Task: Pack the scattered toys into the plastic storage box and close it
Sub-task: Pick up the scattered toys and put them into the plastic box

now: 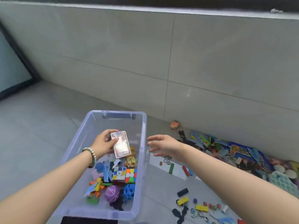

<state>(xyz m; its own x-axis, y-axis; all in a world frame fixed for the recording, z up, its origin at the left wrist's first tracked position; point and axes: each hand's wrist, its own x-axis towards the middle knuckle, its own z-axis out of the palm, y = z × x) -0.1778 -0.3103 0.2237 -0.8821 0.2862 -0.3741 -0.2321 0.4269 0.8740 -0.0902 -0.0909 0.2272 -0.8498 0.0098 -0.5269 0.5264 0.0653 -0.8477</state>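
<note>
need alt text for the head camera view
A person's left hand holds a card pack over a clear storage box partly filled with toys; the open right hand hovers beside it. More toys lie scattered on the floor.

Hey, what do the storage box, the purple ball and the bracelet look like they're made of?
Storage box: clear, bluish, glossy plastic; the floor and toys show through its walls.
Purple ball: probably matte rubber, with grooved lines like a basketball.
Bracelet: pale round beads with a slight sheen, perhaps stone or glass; which one cannot be told.
</note>
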